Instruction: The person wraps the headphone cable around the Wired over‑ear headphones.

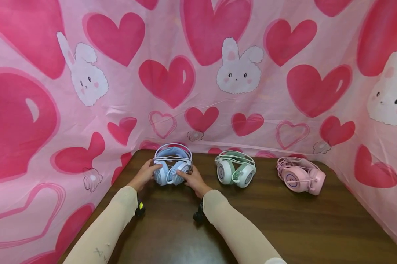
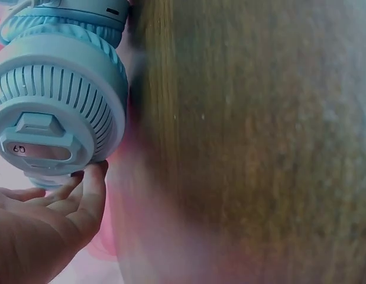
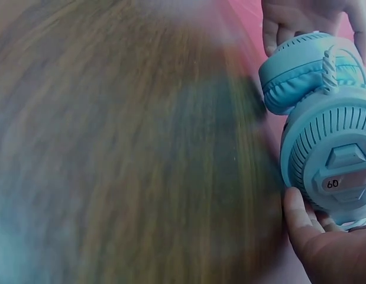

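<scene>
Light blue over-ear headphones stand at the back left of the table, ear cups toward me and headband behind, white cable loops across them. My left hand grips the left ear cup from its outer side, thumb in front. On the opposite side my right hand holds the right ear cup, its thumb over the front. In the left wrist view, fingertips touch the rim of the slotted ear cup, marked "60". The right wrist view has both hands at the two cups, with a twisted cable between them.
White-and-green headphones stand to the right of the blue ones, and pink headphones lie farther right, both with cables bundled on them. The dark wooden table meets a pink heart-and-rabbit cloth at the back and sides.
</scene>
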Demonstrator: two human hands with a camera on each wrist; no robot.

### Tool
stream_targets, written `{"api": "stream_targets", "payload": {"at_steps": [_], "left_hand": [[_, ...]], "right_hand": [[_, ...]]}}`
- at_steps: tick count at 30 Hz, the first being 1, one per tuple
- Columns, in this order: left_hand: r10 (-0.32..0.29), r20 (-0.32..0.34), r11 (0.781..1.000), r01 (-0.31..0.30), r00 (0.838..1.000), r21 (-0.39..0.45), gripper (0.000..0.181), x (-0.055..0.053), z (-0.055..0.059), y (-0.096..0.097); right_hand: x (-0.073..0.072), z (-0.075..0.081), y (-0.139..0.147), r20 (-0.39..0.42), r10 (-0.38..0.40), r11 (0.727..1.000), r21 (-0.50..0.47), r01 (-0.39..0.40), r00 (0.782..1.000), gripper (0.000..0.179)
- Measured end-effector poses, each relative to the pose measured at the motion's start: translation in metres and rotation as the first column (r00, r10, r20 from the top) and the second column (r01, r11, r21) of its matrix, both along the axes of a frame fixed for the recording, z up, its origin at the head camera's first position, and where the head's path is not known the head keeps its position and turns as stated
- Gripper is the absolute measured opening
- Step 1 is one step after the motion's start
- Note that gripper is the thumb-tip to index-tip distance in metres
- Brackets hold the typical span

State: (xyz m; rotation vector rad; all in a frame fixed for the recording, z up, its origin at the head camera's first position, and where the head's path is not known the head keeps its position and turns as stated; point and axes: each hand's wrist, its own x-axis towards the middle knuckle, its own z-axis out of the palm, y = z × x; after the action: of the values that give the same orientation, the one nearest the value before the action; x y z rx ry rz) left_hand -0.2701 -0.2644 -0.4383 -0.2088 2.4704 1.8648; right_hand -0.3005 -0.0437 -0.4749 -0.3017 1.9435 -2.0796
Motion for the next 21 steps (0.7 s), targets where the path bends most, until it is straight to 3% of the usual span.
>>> {"api": "stream_targets", "payload": {"at_steps": [7,21], "left_hand": [[0.018,0.020,1.000,-0.018,1.000,0.014,0.082,0.000,-0.003,0.000],[0.032,-0.023,0.998,-0.031,0.999,0.054,0.082,-0.009,-0.014,0.006]], "right_hand": [[0.002,-0.001,-0.003,0.013,-0.002,1.000,-0.006,0.002,1.000,0.081],[0.002,0.001,0.020,0.000,0.049,0.998,-0.047,-0.049,0.999,0.078]]}}
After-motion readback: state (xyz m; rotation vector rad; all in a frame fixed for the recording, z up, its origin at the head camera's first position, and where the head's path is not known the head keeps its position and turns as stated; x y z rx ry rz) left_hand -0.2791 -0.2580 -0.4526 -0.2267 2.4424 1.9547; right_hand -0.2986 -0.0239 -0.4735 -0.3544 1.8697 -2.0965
